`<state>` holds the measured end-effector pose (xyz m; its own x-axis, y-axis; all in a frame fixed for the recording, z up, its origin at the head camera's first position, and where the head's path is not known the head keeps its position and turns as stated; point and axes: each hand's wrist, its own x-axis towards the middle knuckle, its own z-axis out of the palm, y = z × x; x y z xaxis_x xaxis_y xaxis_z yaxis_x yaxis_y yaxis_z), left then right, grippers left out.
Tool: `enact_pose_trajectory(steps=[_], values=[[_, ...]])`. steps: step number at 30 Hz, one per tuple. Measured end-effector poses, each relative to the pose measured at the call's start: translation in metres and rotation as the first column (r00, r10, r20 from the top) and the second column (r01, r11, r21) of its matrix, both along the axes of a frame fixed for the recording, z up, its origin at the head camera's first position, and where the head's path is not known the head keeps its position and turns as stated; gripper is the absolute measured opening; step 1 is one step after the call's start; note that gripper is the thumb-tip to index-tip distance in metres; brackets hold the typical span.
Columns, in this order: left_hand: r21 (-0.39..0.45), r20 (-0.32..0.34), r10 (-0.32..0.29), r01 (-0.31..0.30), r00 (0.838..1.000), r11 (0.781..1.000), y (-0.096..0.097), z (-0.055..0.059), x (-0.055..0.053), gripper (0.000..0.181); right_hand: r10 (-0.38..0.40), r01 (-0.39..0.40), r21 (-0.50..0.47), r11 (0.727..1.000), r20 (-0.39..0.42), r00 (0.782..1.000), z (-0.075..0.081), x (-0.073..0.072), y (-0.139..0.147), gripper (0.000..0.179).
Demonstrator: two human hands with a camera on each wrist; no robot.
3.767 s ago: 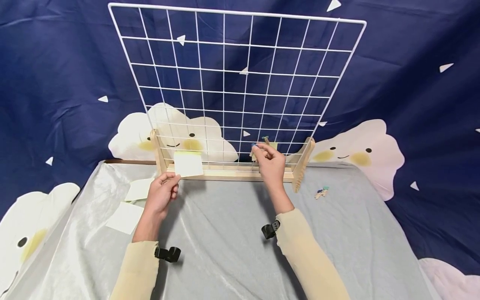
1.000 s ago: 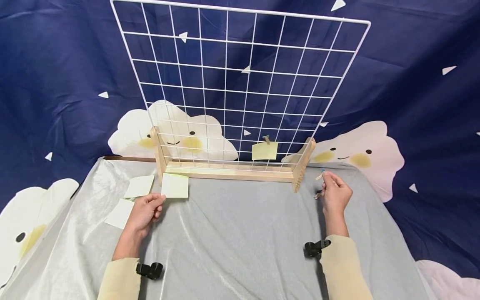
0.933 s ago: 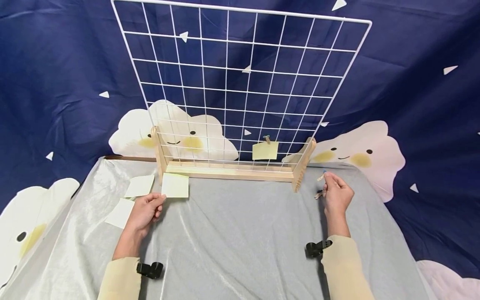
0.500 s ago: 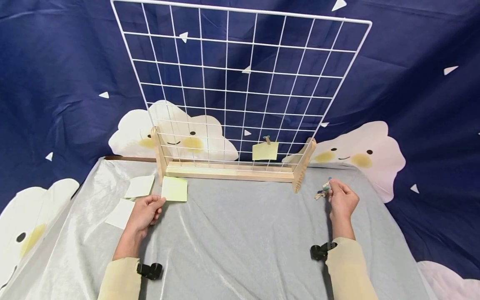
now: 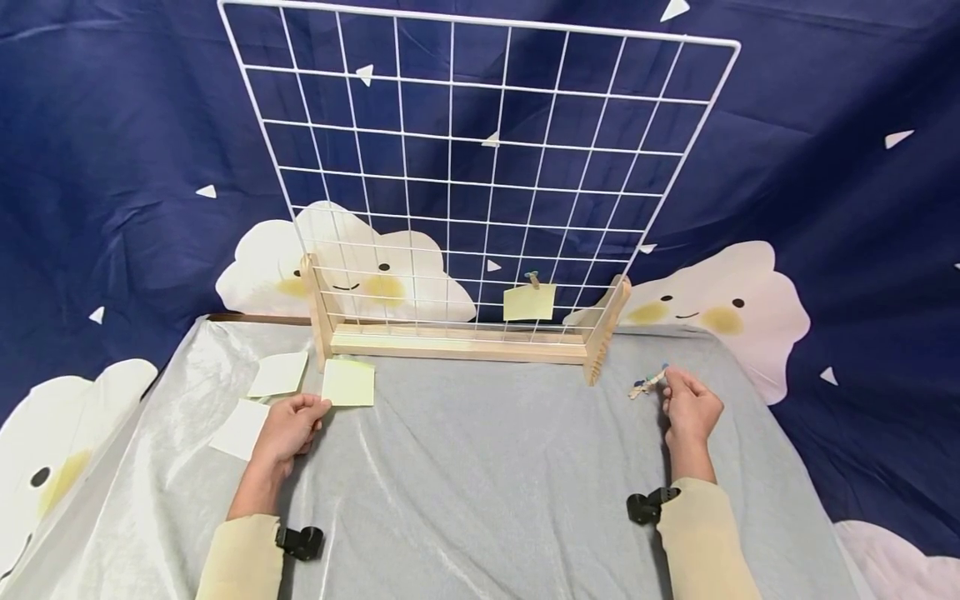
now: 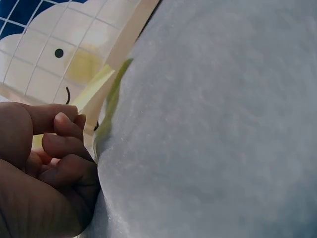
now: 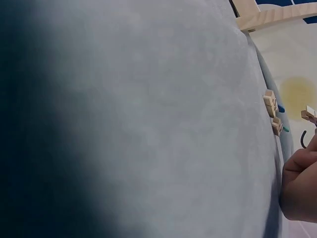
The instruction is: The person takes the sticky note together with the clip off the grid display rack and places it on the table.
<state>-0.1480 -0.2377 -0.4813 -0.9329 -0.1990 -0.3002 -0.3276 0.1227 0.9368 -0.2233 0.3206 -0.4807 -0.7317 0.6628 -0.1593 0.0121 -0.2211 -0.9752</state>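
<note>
Head view shows the left hand [image 5: 288, 425] pinching a yellow note [image 5: 348, 383] by its near left corner, close to the left end of the wooden base [image 5: 457, 343]. Thumb and finger are narrow on the paper; whether it is one sheet or more, I cannot tell. Over on the right, the right hand [image 5: 692, 406] pinches a small wooden clothespin [image 5: 657, 377] in its fingertips, the free end pointing left. Right wrist view shows that clothespin raised and apart from two others [image 7: 270, 103] lying on the cloth [image 7: 163, 124].

For a good hold, the clothespin would best sit with its squeezing end between thumb and finger, so that a press parts the biting end; which end is pinched now is too small to tell. Lifting it clear of the loose pair should avoid dragging them. A light corner pinch leaves most of the note's face free, but it may let the paper droop or swing, so a level, slow carry seems wise. The pinned note [image 5: 529, 303], held at its top edge on the wire grid [image 5: 480, 22], offers a sensible pattern: paper flat against the wire, clothespin biting both together, fingers clear of the bite.
</note>
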Motion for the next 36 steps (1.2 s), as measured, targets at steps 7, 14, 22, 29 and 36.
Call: enact_pose_trajectory(steps=[7, 14, 22, 29, 36], values=[[-0.206, -0.048, 0.042, -0.051, 0.998, 0.977, 0.0021, -0.0046, 0.0004, 0.022, 0.040, -0.051, 0.092, 0.994, 0.121, 0.992, -0.0054, 0.0008, 0.0026, 0.012], [-0.350, -0.047, 0.084, -0.095, 0.995, 0.932, 0.0050, -0.0044, 0.0007, 0.025, 0.063, -0.097, 0.157, 0.983, 0.210, 0.976, -0.0090, 0.0004, 0.0050, 0.013], [-0.330, -0.061, 0.140, -0.152, 0.988, 0.931, 0.0069, -0.0039, -0.0013, 0.025, 0.054, -0.114, 0.191, 0.975, 0.296, 0.954, -0.0078, -0.0030, 0.0059, 0.009], [-0.343, -0.048, 0.138, -0.146, 0.989, 0.928, 0.0071, -0.0053, -0.0006, 0.025, 0.031, -0.095, 0.193, 0.976, 0.312, 0.949, -0.0050, -0.0020, 0.0078, 0.016], [-0.281, -0.054, 0.175, -0.183, 0.983, 0.942, 0.0050, -0.0073, 0.0002, 0.025, 0.015, -0.077, 0.187, 0.979, 0.311, 0.950, -0.0056, -0.0017, 0.0089, 0.022]])
